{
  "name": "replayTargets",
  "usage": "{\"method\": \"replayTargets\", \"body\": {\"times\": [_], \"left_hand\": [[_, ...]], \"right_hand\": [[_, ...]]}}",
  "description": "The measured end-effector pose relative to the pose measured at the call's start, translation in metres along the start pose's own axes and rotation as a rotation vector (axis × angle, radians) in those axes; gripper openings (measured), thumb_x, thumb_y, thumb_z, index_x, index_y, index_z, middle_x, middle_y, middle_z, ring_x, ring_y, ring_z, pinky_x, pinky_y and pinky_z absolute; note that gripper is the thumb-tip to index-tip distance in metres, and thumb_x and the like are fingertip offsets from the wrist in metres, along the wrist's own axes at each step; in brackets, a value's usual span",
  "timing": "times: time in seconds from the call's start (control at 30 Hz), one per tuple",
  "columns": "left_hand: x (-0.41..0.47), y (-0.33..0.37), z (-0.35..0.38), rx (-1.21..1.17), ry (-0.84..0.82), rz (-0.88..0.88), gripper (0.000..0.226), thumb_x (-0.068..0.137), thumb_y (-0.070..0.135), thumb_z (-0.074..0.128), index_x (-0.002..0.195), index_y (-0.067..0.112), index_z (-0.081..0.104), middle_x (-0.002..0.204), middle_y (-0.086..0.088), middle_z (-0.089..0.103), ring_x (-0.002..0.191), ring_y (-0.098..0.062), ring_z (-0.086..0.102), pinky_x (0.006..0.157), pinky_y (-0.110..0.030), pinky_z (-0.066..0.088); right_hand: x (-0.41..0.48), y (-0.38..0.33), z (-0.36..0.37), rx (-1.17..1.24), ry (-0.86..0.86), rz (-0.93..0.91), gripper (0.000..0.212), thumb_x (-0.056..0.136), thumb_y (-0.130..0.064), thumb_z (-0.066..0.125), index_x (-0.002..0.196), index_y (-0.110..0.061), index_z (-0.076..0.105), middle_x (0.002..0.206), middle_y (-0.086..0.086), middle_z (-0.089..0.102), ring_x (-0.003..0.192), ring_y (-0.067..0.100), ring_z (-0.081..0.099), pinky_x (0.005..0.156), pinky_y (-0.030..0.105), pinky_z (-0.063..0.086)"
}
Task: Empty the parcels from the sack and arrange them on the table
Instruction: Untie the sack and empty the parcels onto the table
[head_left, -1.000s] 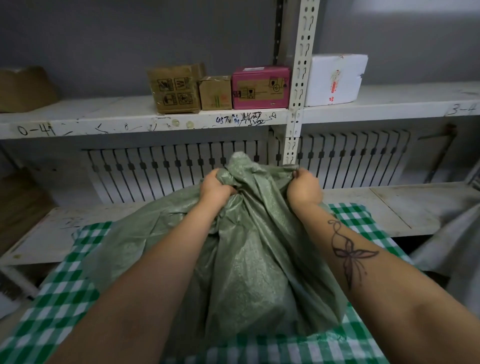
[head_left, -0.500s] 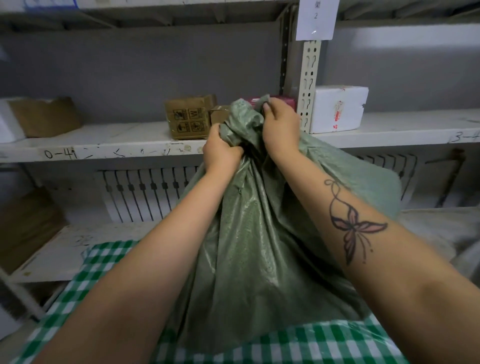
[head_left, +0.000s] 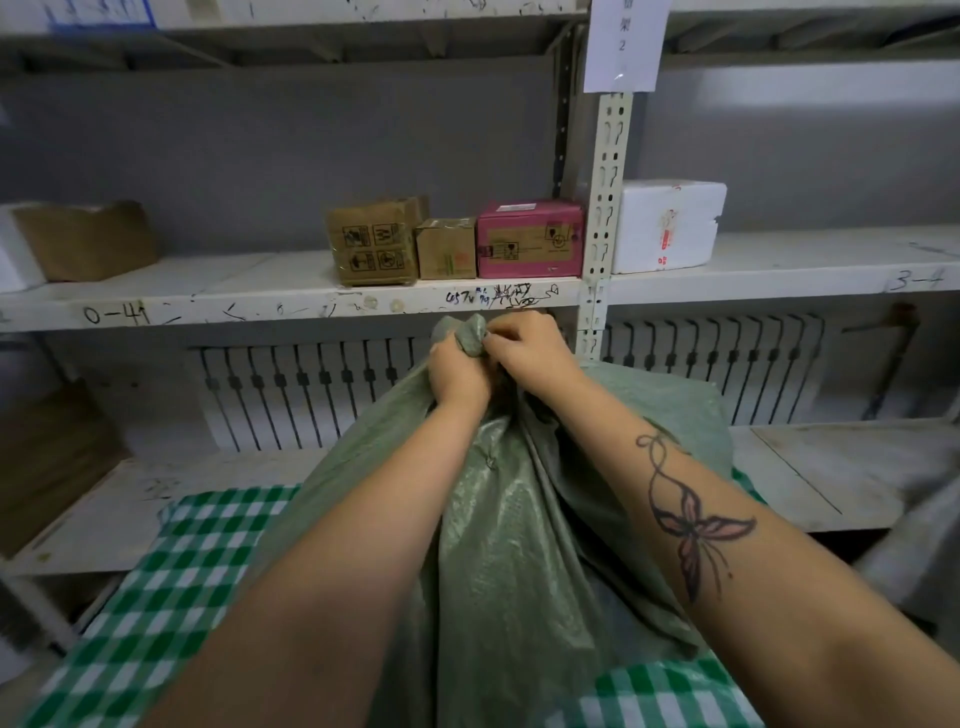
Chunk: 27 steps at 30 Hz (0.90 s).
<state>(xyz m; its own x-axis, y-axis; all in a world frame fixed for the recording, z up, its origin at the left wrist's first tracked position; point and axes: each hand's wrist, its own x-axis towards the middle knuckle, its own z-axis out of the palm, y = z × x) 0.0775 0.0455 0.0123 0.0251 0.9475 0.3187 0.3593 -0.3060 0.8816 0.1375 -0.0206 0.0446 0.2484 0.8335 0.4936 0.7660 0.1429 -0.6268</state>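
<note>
Lower than before, the left hand (head_left: 460, 371) and the right hand (head_left: 524, 348) both close tight on the bunched neck of the green sack (head_left: 509, 545), which stands on the near checked table (head_left: 171, 571). Soft woven cloth, probably heavy; grip the gathered neck.

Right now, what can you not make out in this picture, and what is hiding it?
1. Head view: parcels, if any, hidden inside the green sack; number unknown.
2. Head view: the sack's neck, covered by the left hand and right hand gripping it; any knot unseen.
3. Head view: the paper label on the shelf post, cut off by the top edge.
</note>
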Motion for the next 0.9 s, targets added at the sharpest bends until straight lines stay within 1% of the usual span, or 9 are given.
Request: {"method": "replayTargets", "body": {"times": [0.07, 0.13, 0.2, 0.27, 0.33, 0.43, 0.53, 0.73, 0.9], "left_hand": [[-0.003, -0.003, 0.008, -0.057, 0.017, -0.01, 0.011, 0.081, 0.011, 0.059, 0.09, 0.007, 0.064, 0.099, -0.017, 0.068, 0.095, -0.032, 0.062, 0.081, -0.037, 0.049], [-0.005, -0.005, 0.013, -0.083, 0.029, -0.023, 0.018, 0.078, 0.01, 0.064, 0.096, 0.007, 0.065, 0.102, -0.016, 0.067, 0.097, -0.032, 0.062, 0.086, -0.039, 0.05], [-0.006, -0.003, 0.017, -0.107, 0.016, -0.041, 0.024, 0.079, 0.009, 0.065, 0.103, 0.009, 0.065, 0.109, -0.014, 0.065, 0.101, -0.031, 0.06, 0.09, -0.039, 0.05], [-0.005, -0.003, 0.02, -0.126, 0.001, -0.055, 0.029, 0.079, 0.008, 0.066, 0.108, 0.011, 0.064, 0.113, -0.013, 0.063, 0.104, -0.031, 0.059, 0.093, -0.04, 0.049], [-0.006, -0.002, 0.023, -0.133, -0.008, -0.058, 0.033, 0.079, 0.007, 0.065, 0.112, 0.011, 0.063, 0.116, -0.013, 0.062, 0.106, -0.031, 0.058, 0.095, -0.041, 0.048], [-0.012, 0.001, 0.025, -0.152, -0.003, -0.054, 0.034, 0.08, 0.004, 0.065, 0.113, 0.01, 0.062, 0.116, -0.013, 0.062, 0.107, -0.03, 0.058, 0.095, -0.039, 0.049], [-0.014, 0.01, 0.026, -0.185, 0.021, -0.057, 0.032, 0.08, 0.005, 0.065, 0.112, 0.009, 0.062, 0.114, -0.012, 0.063, 0.106, -0.029, 0.059, 0.09, -0.031, 0.047], [-0.006, 0.062, 0.005, -0.356, 0.083, 0.003, 0.025, 0.083, 0.006, 0.064, 0.107, 0.006, 0.063, 0.111, -0.012, 0.066, 0.1, -0.022, 0.06, 0.079, -0.023, 0.041], [0.021, 0.095, -0.021, -0.043, -0.24, 0.227, 0.074, 0.071, 0.025, 0.072, 0.136, 0.023, 0.036, 0.129, -0.005, 0.049, 0.124, -0.025, 0.044, 0.105, -0.034, 0.038]], "right_hand": [[-0.003, 0.007, -0.013, 0.068, 0.137, 0.067, 0.025, 0.078, -0.011, 0.048, 0.09, -0.008, 0.07, 0.085, 0.009, 0.068, 0.08, 0.019, 0.058, 0.069, 0.024, 0.041], [0.0, 0.024, -0.028, -0.144, 0.208, 0.235, 0.042, 0.083, -0.005, 0.043, 0.119, -0.016, 0.061, 0.119, 0.009, 0.064, 0.107, 0.026, 0.058, 0.092, 0.033, 0.045], [0.003, 0.047, -0.038, -0.489, 0.006, 0.506, 0.054, 0.09, -0.008, 0.04, 0.14, -0.026, 0.04, 0.148, 0.007, 0.04, 0.135, 0.033, 0.035, 0.111, 0.055, 0.024], [0.004, 0.068, -0.04, -0.566, -0.264, 0.717, 0.056, 0.095, -0.013, 0.034, 0.148, -0.029, 0.025, 0.158, 0.007, 0.015, 0.144, 0.04, 0.011, 0.112, 0.066, 0.009], [0.003, 0.089, -0.035, -0.549, -0.36, 0.75, 0.053, 0.095, -0.012, 0.031, 0.146, -0.023, 0.031, 0.156, 0.013, 0.022, 0.139, 0.042, 0.023, 0.11, 0.063, 0.023], [-0.007, 0.1, -0.03, -0.437, -0.185, 0.684, 0.039, 0.093, -0.002, 0.035, 0.125, -0.007, 0.055, 0.129, 0.016, 0.055, 0.113, 0.036, 0.055, 0.094, 0.045, 0.049], [-0.014, 0.09, -0.036, -0.267, 0.145, 0.725, 0.031, 0.096, -0.003, 0.034, 0.117, -0.003, 0.057, 0.118, 0.017, 0.06, 0.105, 0.033, 0.058, 0.078, 0.036, 0.045], [0.013, 0.021, -0.079, -0.059, 0.529, 0.557, 0.029, 0.098, -0.01, 0.034, 0.116, 0.001, 0.054, 0.124, 0.02, 0.058, 0.112, 0.033, 0.054, 0.084, 0.034, 0.041], [0.048, -0.036, -0.095, -0.037, 0.616, 0.231, 0.03, 0.099, -0.013, 0.033, 0.112, -0.003, 0.058, 0.116, 0.019, 0.062, 0.106, 0.033, 0.056, 0.079, 0.035, 0.039]]}}
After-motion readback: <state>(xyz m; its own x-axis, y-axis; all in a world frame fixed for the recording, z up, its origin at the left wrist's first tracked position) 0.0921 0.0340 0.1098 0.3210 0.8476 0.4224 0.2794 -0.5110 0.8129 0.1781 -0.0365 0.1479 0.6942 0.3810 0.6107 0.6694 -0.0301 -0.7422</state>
